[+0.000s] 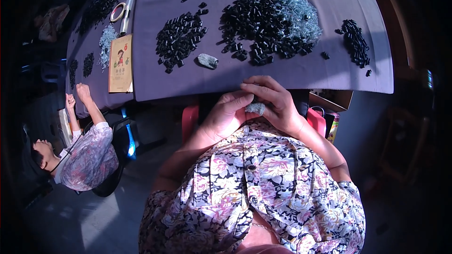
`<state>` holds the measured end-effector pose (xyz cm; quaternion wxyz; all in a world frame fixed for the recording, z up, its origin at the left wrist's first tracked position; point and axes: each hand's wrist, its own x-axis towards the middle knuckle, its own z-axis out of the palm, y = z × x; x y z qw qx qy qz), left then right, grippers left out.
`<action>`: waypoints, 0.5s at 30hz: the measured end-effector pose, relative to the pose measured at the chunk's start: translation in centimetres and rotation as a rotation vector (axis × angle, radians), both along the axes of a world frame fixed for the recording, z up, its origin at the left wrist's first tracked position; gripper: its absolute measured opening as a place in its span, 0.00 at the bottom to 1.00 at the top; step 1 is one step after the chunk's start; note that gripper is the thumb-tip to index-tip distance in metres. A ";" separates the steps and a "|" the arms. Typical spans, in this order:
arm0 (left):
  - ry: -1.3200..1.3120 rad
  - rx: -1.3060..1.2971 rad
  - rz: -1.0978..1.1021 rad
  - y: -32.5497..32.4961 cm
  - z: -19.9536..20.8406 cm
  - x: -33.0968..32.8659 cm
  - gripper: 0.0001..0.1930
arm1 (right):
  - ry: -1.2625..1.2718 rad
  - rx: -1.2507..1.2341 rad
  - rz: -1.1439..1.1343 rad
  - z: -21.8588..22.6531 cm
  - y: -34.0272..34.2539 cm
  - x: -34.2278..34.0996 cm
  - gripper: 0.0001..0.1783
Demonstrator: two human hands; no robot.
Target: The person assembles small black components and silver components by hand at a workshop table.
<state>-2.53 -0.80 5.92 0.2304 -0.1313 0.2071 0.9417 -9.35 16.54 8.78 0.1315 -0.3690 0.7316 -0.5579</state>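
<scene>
Both my hands meet just in front of the table's near edge, fingers bent and closed together. My left hand (230, 113) and my right hand (277, 104) pinch toward each other, and whatever is between the fingertips is too small and covered to make out. A grey woolly wrap (254, 108) seems to sit on my right thumb. Beyond them, on the purple cloth, lies a similar grey piece (207, 61). Past it are a pile of small black plastic parts (181, 40) and a bigger black pile (263, 28), with clear plastic bits (295, 14) heaped against it.
More black parts (355, 42) lie at the right of the purple-covered table (160, 84). On the left table are a booklet (121, 63), a tape roll (118, 12) and further piles. A seated person (87, 162) works there. An open cardboard box (332, 101) stands below the edge.
</scene>
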 end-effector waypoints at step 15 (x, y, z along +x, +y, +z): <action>0.272 -0.679 0.081 0.4 0.1 -1.2 0.07 | -0.097 0.157 -0.047 2.8 0.4 -1.4 0.22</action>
